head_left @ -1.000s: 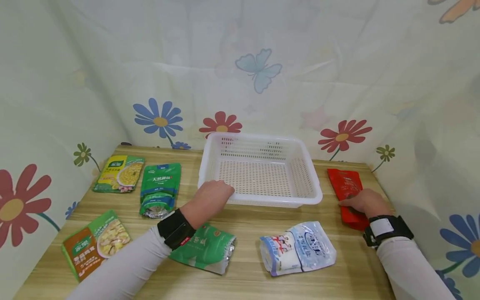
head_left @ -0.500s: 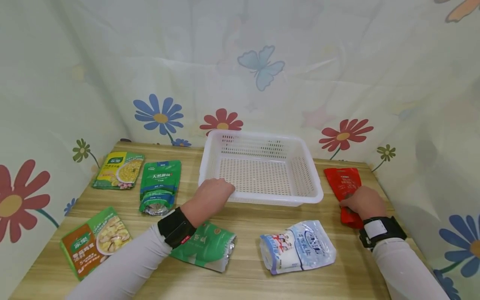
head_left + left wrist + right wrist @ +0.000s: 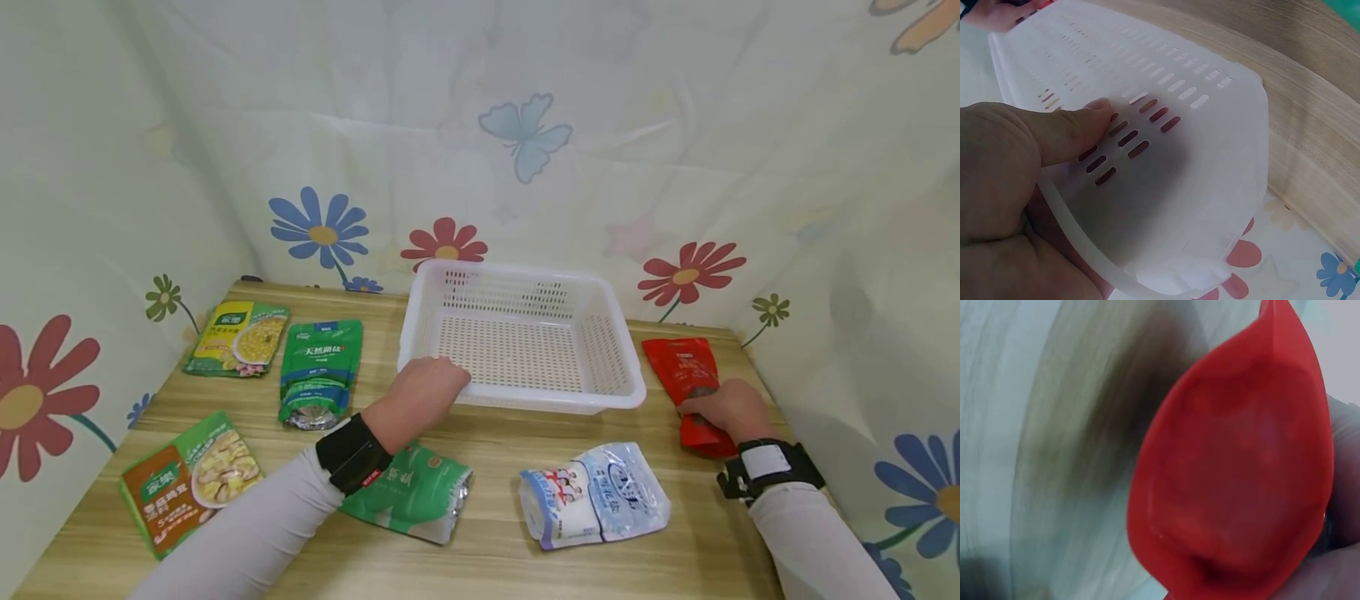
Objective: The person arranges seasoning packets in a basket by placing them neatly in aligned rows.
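My left hand (image 3: 422, 398) grips the near left rim of a white perforated plastic basket (image 3: 525, 398). In the left wrist view the thumb (image 3: 1075, 134) presses one face of the basket wall (image 3: 1210, 156), the other fingers being behind it. At the table's right side, my right hand (image 3: 731, 407) holds a red pouch (image 3: 681, 367) by its edge. The right wrist view is mostly filled by the pouch's rounded bottom (image 3: 1235, 469), and part of the hand (image 3: 1344, 469) shows behind it. Nothing lies inside the basket.
A blue and white salt bag (image 3: 596, 496) lies in front of the basket. Green pouches (image 3: 320, 367) (image 3: 420, 496) lie left of it, one partly under my left forearm. A yellow-green packet (image 3: 236, 340) and a brown-green packet (image 3: 187, 483) lie farther left. Patterned cloth (image 3: 375, 125) walls the table.
The red pouch has shifted slightly left in my right hand, its far end swinging toward the basket. My left hand stays on the basket rim, and the other packets lie as before.
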Demonstrator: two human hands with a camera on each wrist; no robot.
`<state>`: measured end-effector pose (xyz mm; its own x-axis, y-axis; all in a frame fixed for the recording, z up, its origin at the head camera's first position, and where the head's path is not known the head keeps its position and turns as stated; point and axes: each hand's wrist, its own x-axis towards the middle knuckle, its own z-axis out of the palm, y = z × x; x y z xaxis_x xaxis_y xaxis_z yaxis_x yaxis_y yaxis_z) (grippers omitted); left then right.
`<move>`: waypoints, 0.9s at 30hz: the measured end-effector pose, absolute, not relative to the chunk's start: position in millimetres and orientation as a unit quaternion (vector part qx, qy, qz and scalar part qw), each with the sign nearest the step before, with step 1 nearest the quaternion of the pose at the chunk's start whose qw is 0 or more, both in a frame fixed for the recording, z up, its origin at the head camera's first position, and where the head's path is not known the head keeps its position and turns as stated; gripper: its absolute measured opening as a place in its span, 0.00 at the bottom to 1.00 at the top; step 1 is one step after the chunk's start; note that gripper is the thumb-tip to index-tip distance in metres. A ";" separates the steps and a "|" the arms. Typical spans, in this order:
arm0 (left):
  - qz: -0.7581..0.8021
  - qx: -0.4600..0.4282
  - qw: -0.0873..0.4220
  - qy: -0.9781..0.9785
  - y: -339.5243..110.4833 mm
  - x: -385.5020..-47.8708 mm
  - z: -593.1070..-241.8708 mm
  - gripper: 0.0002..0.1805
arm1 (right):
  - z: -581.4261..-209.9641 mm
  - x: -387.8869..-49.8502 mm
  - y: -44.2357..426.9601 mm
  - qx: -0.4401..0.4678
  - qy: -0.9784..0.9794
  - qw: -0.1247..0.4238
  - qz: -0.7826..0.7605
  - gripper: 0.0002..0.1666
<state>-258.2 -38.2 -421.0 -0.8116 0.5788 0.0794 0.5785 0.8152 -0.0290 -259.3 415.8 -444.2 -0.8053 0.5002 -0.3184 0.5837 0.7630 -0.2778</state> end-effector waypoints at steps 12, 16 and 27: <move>0.001 -0.304 0.035 -0.952 -38.6 -258.8 -419.7 0.09 | -427.6 -253.8 417.5 0.251 0.941 0.045 -0.222 0.49; 0.001 -0.306 0.036 -0.951 -39.0 -258.2 -419.2 0.09 | -405.9 -249.8 407.5 0.231 0.946 0.011 -0.228 0.50; -0.005 -0.309 0.040 -0.950 -40.2 -258.9 -420.9 0.08 | -361.6 -235.9 361.3 0.158 0.955 -0.055 -0.245 0.52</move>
